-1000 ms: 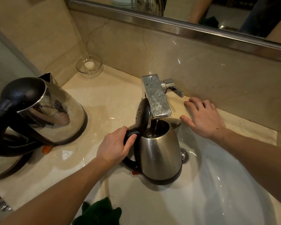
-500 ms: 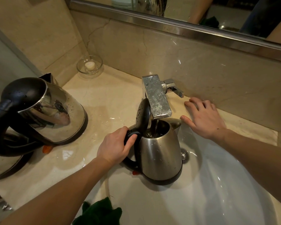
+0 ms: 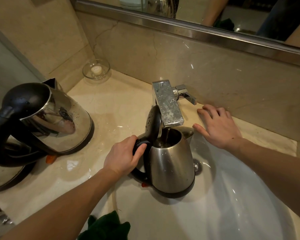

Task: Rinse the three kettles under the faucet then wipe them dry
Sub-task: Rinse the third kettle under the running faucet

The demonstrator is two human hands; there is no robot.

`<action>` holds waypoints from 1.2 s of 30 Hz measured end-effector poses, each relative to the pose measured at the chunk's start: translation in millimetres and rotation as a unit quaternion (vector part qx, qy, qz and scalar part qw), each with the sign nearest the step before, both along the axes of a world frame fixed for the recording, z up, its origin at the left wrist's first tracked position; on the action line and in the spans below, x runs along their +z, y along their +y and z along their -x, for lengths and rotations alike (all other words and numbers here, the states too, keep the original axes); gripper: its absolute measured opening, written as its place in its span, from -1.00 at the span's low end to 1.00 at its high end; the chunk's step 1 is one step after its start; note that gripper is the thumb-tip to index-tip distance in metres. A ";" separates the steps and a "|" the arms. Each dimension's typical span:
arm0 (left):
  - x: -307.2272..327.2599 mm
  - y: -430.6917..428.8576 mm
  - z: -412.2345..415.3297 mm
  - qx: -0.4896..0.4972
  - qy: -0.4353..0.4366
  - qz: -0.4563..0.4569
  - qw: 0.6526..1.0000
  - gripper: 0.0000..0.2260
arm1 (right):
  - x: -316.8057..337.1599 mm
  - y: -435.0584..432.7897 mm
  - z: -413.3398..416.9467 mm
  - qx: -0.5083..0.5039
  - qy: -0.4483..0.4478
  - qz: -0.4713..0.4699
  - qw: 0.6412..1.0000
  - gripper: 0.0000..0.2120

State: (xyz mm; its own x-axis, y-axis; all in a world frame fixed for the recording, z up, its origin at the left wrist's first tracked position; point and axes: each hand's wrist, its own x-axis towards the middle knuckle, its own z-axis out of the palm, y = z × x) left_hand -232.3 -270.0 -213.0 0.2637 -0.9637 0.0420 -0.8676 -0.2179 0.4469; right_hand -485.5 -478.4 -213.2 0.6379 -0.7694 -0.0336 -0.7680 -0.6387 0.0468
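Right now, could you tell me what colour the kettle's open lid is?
The lid is black, clearest in the head view.

We see only part of a third kettle [image 3: 5,177], cut by the left edge behind the large kettle [image 3: 59,122]; the green cloth [image 3: 106,227] runs off the bottom edge.

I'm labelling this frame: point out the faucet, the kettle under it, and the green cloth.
faucet [image 3: 169,104]: head view, wet top of the spout.
kettle under it [image 3: 171,165]: head view, steel side wall.
green cloth [image 3: 107,227]: head view, middle of the fabric.
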 end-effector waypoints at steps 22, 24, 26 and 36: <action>0.3 -0.4 0.0 0.000 0.003 0.010 1.000 -0.44 | 2.1 0.4 -1.1 -0.004 0.002 -0.007 1.000 -0.34; 0.1 -0.1 -0.3 -0.001 0.001 0.009 1.000 -0.44 | 2.2 0.6 -0.9 -0.004 0.002 -0.007 1.000 -0.34; -0.4 -0.2 -0.9 0.001 0.001 0.006 1.000 -0.43 | 2.4 0.8 -0.7 -0.004 0.002 -0.008 1.000 -0.34; -0.1 -0.3 0.1 -0.002 -0.001 0.007 1.000 -0.42 | 2.2 0.9 -0.6 -0.006 0.003 -0.009 1.000 -0.34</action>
